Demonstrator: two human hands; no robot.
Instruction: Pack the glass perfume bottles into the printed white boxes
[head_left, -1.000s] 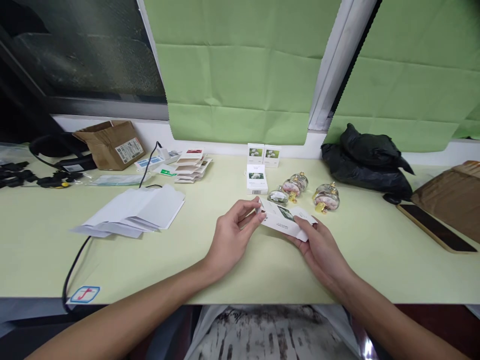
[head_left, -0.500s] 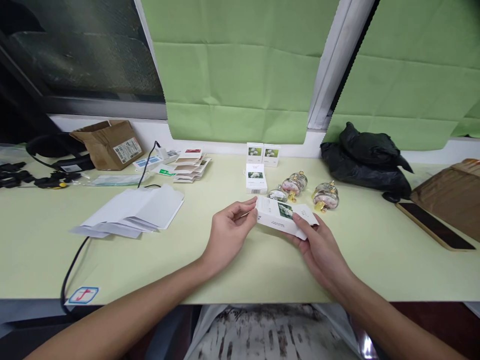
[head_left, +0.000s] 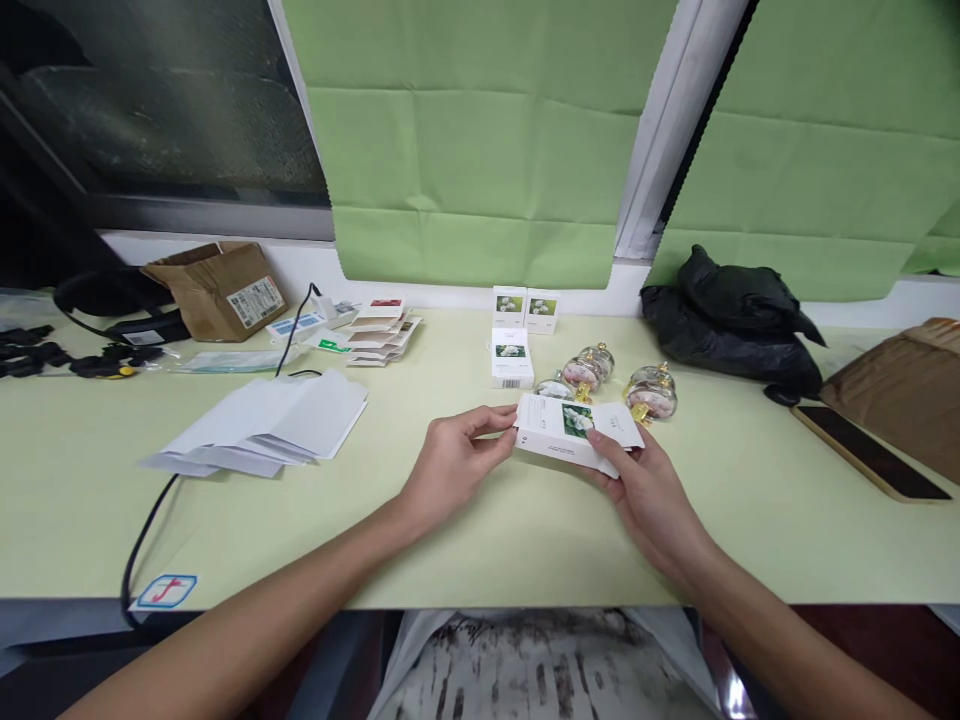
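Between my hands is a small white carton (head_left: 549, 436) with a white-flower picture, held above the table. My right hand (head_left: 645, 490) grips its right end, thumb on top by the picture and fingers underneath. At the left end, my left hand (head_left: 459, 462) pinches the carton's edge between thumb and fingers. Just behind it lie round glass bottles with gold caps, one pair (head_left: 587, 368) nearer the middle and another pair (head_left: 651, 390) to the right. A similar carton (head_left: 511, 358) lies behind on the table, with two more cartons (head_left: 541, 310) upright against the wall.
Folded white papers (head_left: 262, 425) and a black cable (head_left: 146, 540) lie at left. Behind them are a stack of packets (head_left: 381, 332) and an open cardboard box (head_left: 217, 290). A black plastic bag (head_left: 731, 320), a phone (head_left: 870, 452) and a brown box (head_left: 900, 395) are at right.
The carton has shifted slightly right and levelled a little, with both hands still on it. My left hand's fingers have straightened somewhat at its left end. Everything else stays put.
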